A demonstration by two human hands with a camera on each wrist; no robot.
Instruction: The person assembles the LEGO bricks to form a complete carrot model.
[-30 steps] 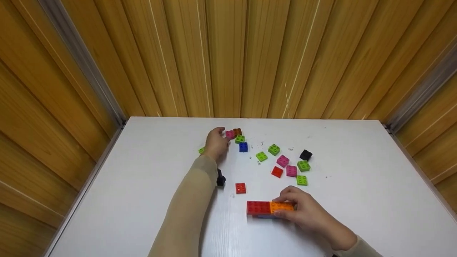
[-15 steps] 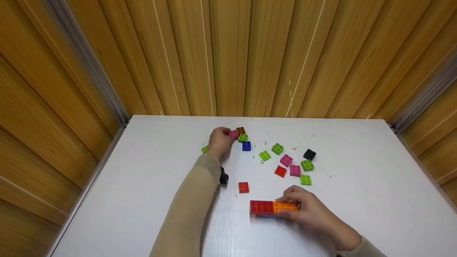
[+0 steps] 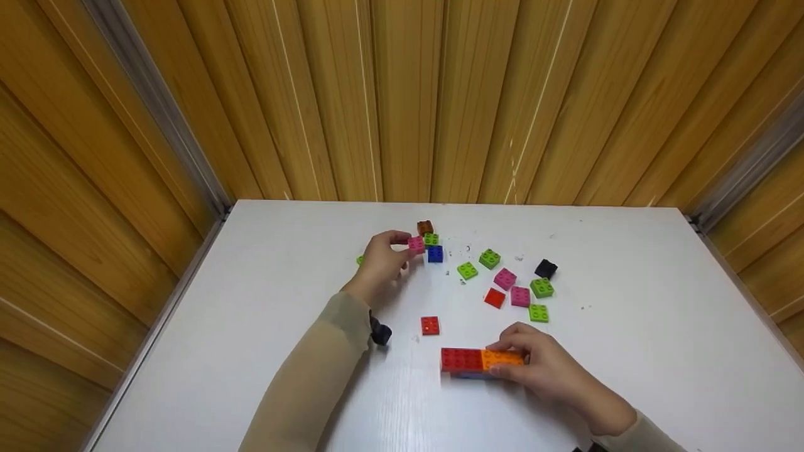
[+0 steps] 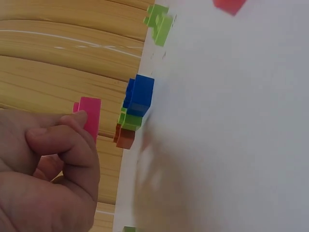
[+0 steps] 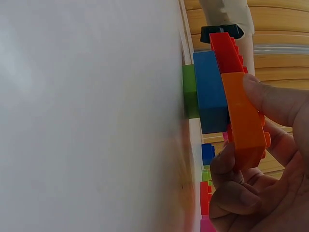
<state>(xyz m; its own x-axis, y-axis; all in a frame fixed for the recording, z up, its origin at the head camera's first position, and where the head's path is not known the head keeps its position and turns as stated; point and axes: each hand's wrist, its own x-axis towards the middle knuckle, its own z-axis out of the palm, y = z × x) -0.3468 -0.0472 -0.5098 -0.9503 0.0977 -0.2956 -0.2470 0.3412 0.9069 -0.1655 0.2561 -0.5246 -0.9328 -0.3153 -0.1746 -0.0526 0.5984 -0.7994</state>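
My left hand (image 3: pixel 382 258) pinched a pink brick (image 3: pixel 416 244) between thumb and fingers, holding it up off the white table (image 3: pixel 628 301). Just to the right of those fingertips stood a dark blue brick (image 3: pixel 435 254), with a small green brick (image 3: pixel 431 239) behind it and a brown brick (image 3: pixel 425 227) farther from me. Another green piece (image 3: pixel 360 259) peeked out on the left side of that same hand, mostly hidden by it.

My right hand (image 3: pixel 546 363) gripped the orange brick (image 5: pixel 244 116) at the end of a stack, thumb on the near side and fingers on the far side. To its left a long red brick (image 3: pixel 461 360) continued the top row; a paler blue block (image 5: pixel 211 92) sat underneath, and a green block (image 5: pixel 189 92) lowest. I could not tell whether the stack touched the table.

Between my two hands lay a flat red piece (image 3: pixel 430 326). Ahead of my right hand lay scattered pink bricks (image 3: pixel 520 297), green ones and a black brick (image 3: pixel 546 269).
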